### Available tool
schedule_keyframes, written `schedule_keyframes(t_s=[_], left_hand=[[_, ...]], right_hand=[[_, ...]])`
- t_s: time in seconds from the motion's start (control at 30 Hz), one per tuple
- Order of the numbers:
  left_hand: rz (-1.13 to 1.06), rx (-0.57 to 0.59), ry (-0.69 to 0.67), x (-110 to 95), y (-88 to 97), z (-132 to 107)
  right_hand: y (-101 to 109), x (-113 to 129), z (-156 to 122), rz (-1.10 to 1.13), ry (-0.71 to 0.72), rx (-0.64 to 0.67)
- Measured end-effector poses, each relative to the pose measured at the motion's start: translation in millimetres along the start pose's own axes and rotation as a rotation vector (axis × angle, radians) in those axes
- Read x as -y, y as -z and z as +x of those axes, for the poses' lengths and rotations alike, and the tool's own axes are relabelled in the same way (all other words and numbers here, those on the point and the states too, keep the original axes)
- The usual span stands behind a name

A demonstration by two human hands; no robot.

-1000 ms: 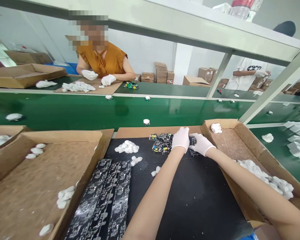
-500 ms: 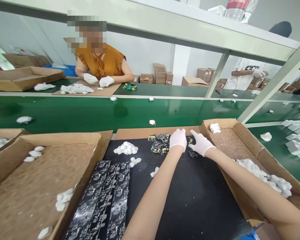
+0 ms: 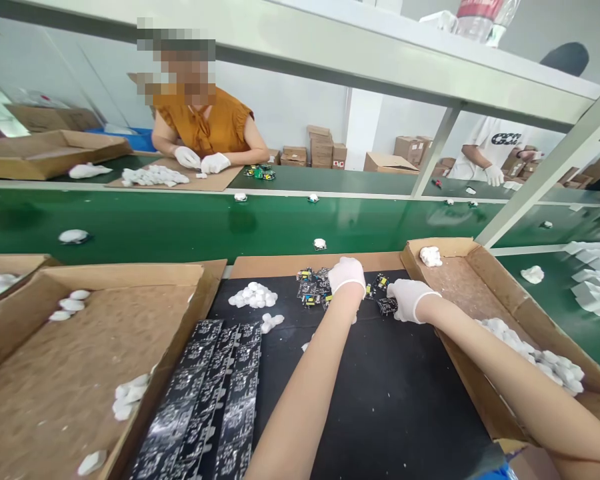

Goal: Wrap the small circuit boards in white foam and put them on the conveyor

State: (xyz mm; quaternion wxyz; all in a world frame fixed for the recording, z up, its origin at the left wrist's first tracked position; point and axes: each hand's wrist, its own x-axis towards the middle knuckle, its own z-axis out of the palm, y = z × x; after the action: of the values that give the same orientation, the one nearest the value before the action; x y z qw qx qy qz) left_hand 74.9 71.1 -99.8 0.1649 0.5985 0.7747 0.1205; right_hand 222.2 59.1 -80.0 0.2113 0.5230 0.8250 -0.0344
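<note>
My left hand, in a white glove, is over the right side of a heap of small black circuit boards with yellow and blue parts. Its fingers point down and are mostly hidden behind the hand. My gloved right hand has its fingers curled at the edge of a separate circuit board. More small boards lie between the hands. To the left on the black mat are a pile of white rounded pieces and several long black circuit-board panels.
Cardboard trays with white pieces flank the mat, one on the left and one on the right. Beyond runs a green conveyor belt carrying small items. A co-worker sits across it. A shelf beam crosses overhead.
My left hand has shifted slightly left over the heap. My right hand has moved slightly right, its spread fingers now curled by the board. Items on the belt have moved right.
</note>
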Motion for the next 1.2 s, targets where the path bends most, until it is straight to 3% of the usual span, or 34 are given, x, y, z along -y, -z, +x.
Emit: schedule_keyframes(t_s=[0.2,0.37,0.53,0.67,0.8,1.0,1.2], left_hand=[[-0.037,-0.101,-0.255,-10,15.9,-15],[-0.086,-0.100,-0.442,-24,12.5,-24],[-0.121,-0.158,-0.411,-25,6.8,-23],[-0.149,-0.232,-0.364,-17,10.9,-20],[-0.185,-0.276,-0.326,-12,12.8,-16],[-0.184,-0.273,-0.389,-9,12.0,-15],[-0.063,-0.211,-0.476,-7,10.2,-17]], right_hand=[[7,-13,4,-0.001,-0.016,-0.101],[17,-16,6,0.036,-0.050,-0.269],[19,-8,6,0.077,-0.027,-0.386],[22,-5,2,0.148,0.086,-0.470],[22,-3,-2,0.078,0.028,-0.605],[13,-3,1,0.128,-0.014,-0.435],[13,2,-4,0.039,-0.095,-0.451]])
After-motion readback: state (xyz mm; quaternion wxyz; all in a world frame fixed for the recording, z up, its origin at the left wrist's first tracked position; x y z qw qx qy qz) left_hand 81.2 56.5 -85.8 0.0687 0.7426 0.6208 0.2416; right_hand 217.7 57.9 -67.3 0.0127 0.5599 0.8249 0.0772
